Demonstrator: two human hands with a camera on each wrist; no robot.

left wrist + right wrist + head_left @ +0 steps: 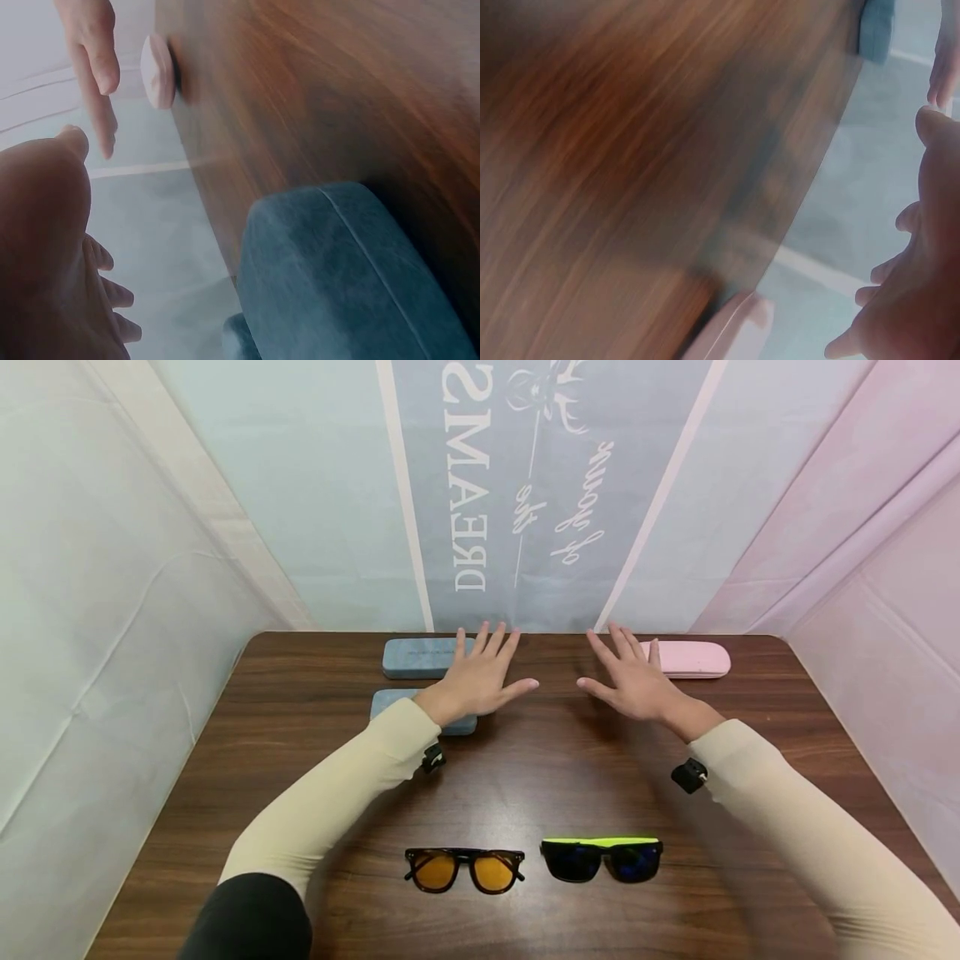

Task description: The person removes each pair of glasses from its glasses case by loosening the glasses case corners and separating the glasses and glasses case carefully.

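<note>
My left hand [476, 681] is spread out above two blue glasses cases, holding nothing. The farther blue case [420, 658] lies along the back of the table; the nearer blue case [390, 700] is partly hidden under the hand and wrist, and it looms large in the left wrist view [322, 270]. Fingers spread, my right hand [637, 683] hovers beside a pink glasses case [693, 660], covering its left end. Close to the front lie sunglasses with orange lenses [495, 870] and, to their right, dark sunglasses with bright green temples [633, 862].
The brown wooden table [510, 777] ends at a hanging cloth [337, 527] with printed letters at the back. Pale cloth walls stand to the left [112, 610] and right [892, 635]. Each wrist wears a small black device [688, 775].
</note>
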